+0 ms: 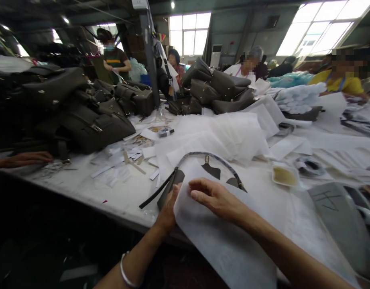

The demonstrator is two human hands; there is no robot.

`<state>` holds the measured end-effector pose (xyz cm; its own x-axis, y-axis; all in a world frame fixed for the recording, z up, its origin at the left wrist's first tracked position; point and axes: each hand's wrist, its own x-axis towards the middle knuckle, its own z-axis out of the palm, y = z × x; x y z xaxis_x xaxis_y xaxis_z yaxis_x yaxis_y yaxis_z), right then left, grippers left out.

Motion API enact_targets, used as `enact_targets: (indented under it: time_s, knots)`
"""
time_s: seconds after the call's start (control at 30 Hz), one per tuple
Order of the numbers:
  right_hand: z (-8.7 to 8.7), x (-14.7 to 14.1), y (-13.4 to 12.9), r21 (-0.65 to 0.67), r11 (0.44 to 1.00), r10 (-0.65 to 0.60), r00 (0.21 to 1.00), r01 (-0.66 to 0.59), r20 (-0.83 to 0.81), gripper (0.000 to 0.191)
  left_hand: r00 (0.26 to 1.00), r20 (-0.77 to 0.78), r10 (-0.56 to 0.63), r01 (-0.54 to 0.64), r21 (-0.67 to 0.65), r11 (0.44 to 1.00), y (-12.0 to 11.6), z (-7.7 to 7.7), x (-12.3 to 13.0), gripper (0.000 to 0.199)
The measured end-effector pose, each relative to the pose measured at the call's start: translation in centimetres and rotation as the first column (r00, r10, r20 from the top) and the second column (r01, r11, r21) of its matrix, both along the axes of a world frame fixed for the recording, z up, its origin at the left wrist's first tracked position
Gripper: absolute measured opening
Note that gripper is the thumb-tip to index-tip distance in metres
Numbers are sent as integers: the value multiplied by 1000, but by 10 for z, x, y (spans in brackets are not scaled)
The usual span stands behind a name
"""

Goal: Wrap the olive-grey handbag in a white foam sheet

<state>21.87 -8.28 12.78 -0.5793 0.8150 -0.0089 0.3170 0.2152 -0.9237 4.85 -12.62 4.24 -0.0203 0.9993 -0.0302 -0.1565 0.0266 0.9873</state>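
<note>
A large white sheet (221, 241), thin like packing paper, stands tilted in front of me over the table edge. My left hand (168, 206) is closed at the sheet's left edge, with most of its fingers hidden behind it. My right hand (215, 198) rests on the sheet's near face, open, its fingers loosely curved and thumb apart. Behind the sheet is a dark olive handbag (177, 176), mostly covered. Its arched handle (213, 154) looks wrapped, and a dark strap (157, 188) sticks out to the left. A dark tab with a metal fitting (211, 170) shows under the arch.
Dark bags (91, 120) pile up at left, and more bags (218, 86) at the back. White sheets (221, 134) lie fanned beyond the handle. A tray of yellowish stuff (284, 176) stands at right. Another person's hand (30, 157) rests at left; several co-workers are further back.
</note>
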Motion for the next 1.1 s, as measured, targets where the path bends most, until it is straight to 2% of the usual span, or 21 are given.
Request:
enact_targets:
  time_s: [0.07,0.13,0.2,0.27,0.37,0.43,0.5,0.53,0.6,0.7,0.77,0.83,0.9,0.97,1.03,1.1]
  knots:
    - [-5,14,4,42,999,30,996,-34,87,32,982,187,35,-24,-59,998,4,0,2,73]
    - [2,39,-3,130,991,-2,976,-27,218,33,945,322,51,-6,-137,991,8,-2,5,65]
    - [11,63,-21,281,959,-64,936,-39,346,36,945,322,65,-1,-196,981,12,-5,8,63]
    - [9,75,-43,457,879,-86,897,-137,434,49,958,276,85,-22,-225,974,15,-7,9,59]
    - [-18,71,-68,605,722,-53,846,-335,531,78,974,203,104,-60,-214,975,17,-9,10,51]
    - [-43,67,-72,665,649,-108,821,-369,561,75,978,177,115,-77,-207,975,17,-10,10,50]
    - [-62,71,-69,719,613,-203,813,-329,545,67,977,165,138,-104,-201,974,16,-10,11,50]
    - [-66,78,-65,733,605,-227,815,-310,532,67,974,166,156,-122,-198,973,16,-10,11,50]
    - [-60,95,-57,735,615,-229,827,-286,513,64,964,186,191,-154,-198,968,15,-10,13,50]
    - [-28,111,-45,748,632,-270,848,-201,456,54,949,239,204,-162,-183,970,14,-13,14,49]
    - [-7,103,-38,787,609,-336,868,-95,365,55,952,237,194,-168,-126,978,13,-19,13,48]
    - [1,82,-32,815,578,-329,902,-44,281,63,956,194,220,-213,-55,975,9,-27,11,48]
    - [-9,59,-28,817,570,-248,931,-84,269,67,950,143,279,-281,-9,960,5,-33,8,50]
    - [-31,41,-25,783,595,-166,925,-182,341,66,938,125,325,-328,10,944,0,-34,7,54]
    - [-54,32,-25,718,639,-117,887,-277,446,63,926,177,333,-344,35,938,-4,-28,10,55]
    - [-70,31,-26,653,669,-83,838,-354,539,63,909,262,323,-355,82,931,-5,-21,14,59]
